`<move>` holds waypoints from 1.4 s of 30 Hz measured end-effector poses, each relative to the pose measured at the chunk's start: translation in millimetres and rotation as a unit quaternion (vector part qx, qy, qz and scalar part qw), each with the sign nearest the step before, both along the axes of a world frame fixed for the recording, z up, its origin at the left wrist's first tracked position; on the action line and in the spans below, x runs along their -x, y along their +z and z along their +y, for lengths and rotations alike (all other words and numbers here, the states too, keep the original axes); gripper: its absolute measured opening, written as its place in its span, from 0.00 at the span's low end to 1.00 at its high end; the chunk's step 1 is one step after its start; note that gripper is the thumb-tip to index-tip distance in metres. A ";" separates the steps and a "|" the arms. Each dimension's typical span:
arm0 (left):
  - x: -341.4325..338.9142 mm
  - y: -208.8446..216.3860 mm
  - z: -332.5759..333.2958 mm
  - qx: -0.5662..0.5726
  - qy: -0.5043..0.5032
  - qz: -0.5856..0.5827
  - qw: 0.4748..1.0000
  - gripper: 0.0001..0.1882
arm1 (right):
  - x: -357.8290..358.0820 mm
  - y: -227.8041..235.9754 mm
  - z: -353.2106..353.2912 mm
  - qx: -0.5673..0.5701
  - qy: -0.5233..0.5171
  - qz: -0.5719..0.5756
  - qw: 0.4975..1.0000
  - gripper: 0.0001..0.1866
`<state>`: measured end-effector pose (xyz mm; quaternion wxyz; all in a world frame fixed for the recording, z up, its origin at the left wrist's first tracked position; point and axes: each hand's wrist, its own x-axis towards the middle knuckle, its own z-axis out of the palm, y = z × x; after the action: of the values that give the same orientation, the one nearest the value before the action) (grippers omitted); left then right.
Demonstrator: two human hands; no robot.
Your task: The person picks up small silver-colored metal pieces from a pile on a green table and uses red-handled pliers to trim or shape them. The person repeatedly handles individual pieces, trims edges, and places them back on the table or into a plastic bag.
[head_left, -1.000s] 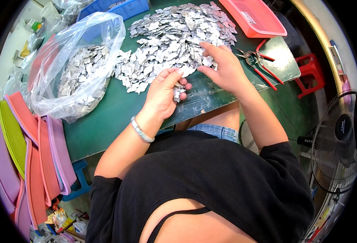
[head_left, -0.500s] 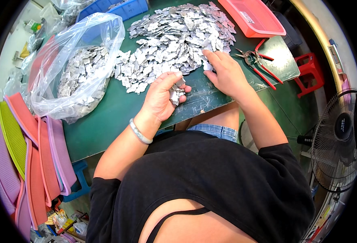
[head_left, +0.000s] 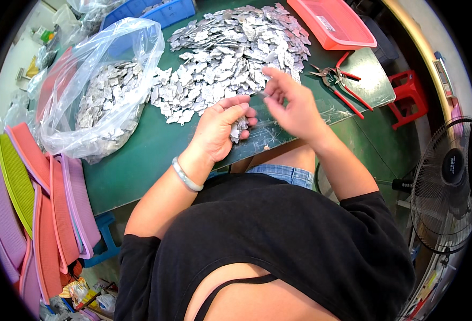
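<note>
My left hand (head_left: 214,128), with a pale bangle (head_left: 185,175) at the wrist, is curled around a small stack of flat silvery metal pieces (head_left: 238,130) above the near table edge. Just to its right is my right hand (head_left: 296,111), its thumb and fingers drawn together. A thin metal piece (head_left: 261,94), smeared by motion, shows at those fingertips. Beyond both hands spreads a large heap of irregular metal pieces (head_left: 236,45). More such pieces lie inside a clear plastic bag (head_left: 59,134) on the left.
On the green table (head_left: 118,184), red-handled cutters (head_left: 337,83) lie right of the heap. Behind them stands a red plastic tray (head_left: 354,41); a blue bin (head_left: 176,12) is at the back. Colourful plastic baskets (head_left: 46,235) lean at left. A red stool (head_left: 409,101) and black fan (head_left: 443,182) stand right.
My right hand has left the heap's near edge, coming closer to my left hand with a metal piece at its fingertips. The left fingers have shifted around the stack.
</note>
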<state>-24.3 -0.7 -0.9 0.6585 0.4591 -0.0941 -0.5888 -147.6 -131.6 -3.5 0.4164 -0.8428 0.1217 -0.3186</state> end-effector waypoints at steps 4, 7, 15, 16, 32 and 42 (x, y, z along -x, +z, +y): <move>-1.3 -7.8 1.0 0.028 -0.017 0.035 0.999 0.10 | -0.3 9.6 13.3 -0.032 0.121 0.013 0.992 0.24; 2.2 -1.4 0.5 -0.019 0.017 -0.007 1.000 0.07 | -4.5 2.5 -13.6 0.058 0.008 -0.009 0.998 0.21; -1.7 -5.2 0.9 0.024 0.000 0.005 1.000 0.06 | -13.3 -13.0 -44.7 0.297 -0.117 0.054 0.946 0.24; -1.7 -3.6 1.1 0.028 0.000 0.011 1.000 0.07 | -14.5 -14.7 -46.2 0.307 -0.122 0.033 0.943 0.25; -1.1 -7.2 -0.4 0.032 0.009 0.013 0.999 0.14 | -1.4 11.7 -13.4 -0.428 0.036 -0.008 0.903 0.21; 0.0 -6.4 2.1 0.031 0.022 0.019 0.999 0.10 | -2.5 10.9 -4.5 -0.458 0.067 -0.006 0.887 0.20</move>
<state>-24.3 1.4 -7.3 0.6867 0.4293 -0.0901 -0.5797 -145.2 -136.0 7.4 0.7768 -0.5630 0.1951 -0.2041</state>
